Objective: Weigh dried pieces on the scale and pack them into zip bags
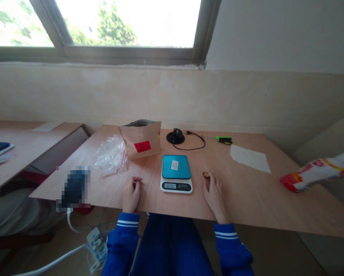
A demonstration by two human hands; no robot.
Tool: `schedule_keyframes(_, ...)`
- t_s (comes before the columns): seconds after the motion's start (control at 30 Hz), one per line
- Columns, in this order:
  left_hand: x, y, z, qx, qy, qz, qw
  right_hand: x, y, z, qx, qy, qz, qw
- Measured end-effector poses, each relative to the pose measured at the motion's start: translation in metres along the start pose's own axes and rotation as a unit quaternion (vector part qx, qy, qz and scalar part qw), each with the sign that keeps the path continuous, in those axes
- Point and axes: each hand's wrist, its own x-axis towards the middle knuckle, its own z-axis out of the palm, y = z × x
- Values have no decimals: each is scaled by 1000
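A digital kitchen scale [176, 173] with a blue top and white body sits between my hands; its small display is too faint to read. On its left, my left hand [131, 194] rests on the table with the fingers curled in, and nothing shows in them. To the right of the scale, my right hand [214, 194] lies on the tabletop with its fingertips closed on a small brown piece [206, 174], whose kind I cannot make out. Behind the scale, to the left, a brown paper pouch [143, 138] with a red label stands with its top open.
Clear plastic zip bags [110, 155] lie left of the pouch. Behind are a black round-based device [176, 136] with a cable and screwdrivers [224, 140]. White paper [250, 158] and a tilted red-and-white bottle [315, 174] are on the right. A blurred dark phone-like object [74, 188] is at left.
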Motion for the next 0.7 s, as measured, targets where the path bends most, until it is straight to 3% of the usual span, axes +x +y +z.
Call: schedule_keyframes(0.7, 1, -3, 2, -6, 3, 19, 1000, -2, 4, 1, -16, 4, 4, 1000)
